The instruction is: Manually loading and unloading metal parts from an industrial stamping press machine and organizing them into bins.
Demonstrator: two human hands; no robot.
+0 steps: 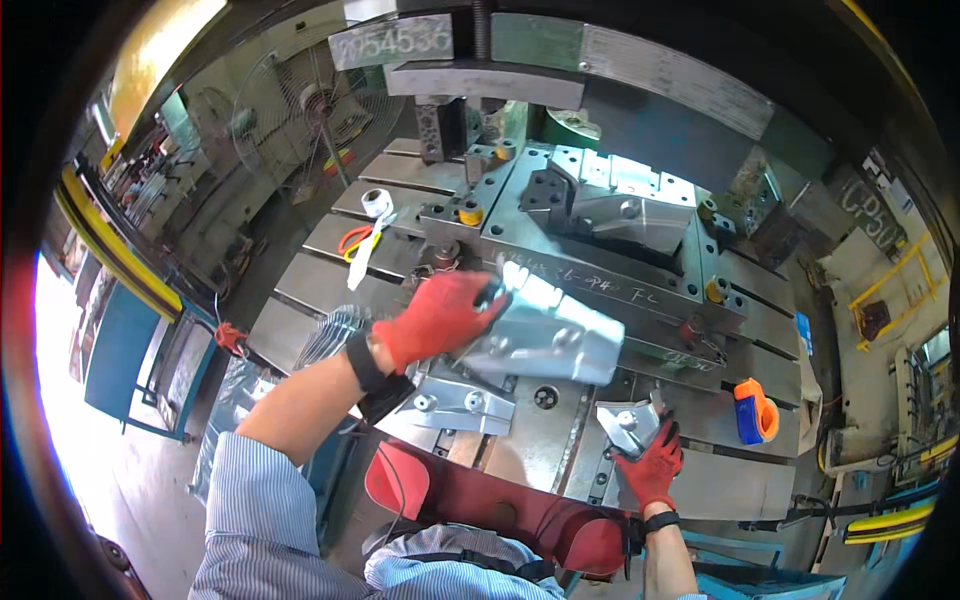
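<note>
My left hand, in a red glove, grips the left end of a long, shiny stamped metal part, held above the press bed in front of the die. My right hand, also red-gloved, has its fingers closed on the edge of a smaller stamped metal piece low on the right. Another stamped metal part with two raised round bosses lies on the bed, below my left wrist. Beyond my hands stands the steel die, with a formed metal part on it.
Scissors and a white roll lie on the slotted bed at left. An orange and blue ring-shaped item sits at right. A red curved panel runs along the near edge. A large fan stands behind.
</note>
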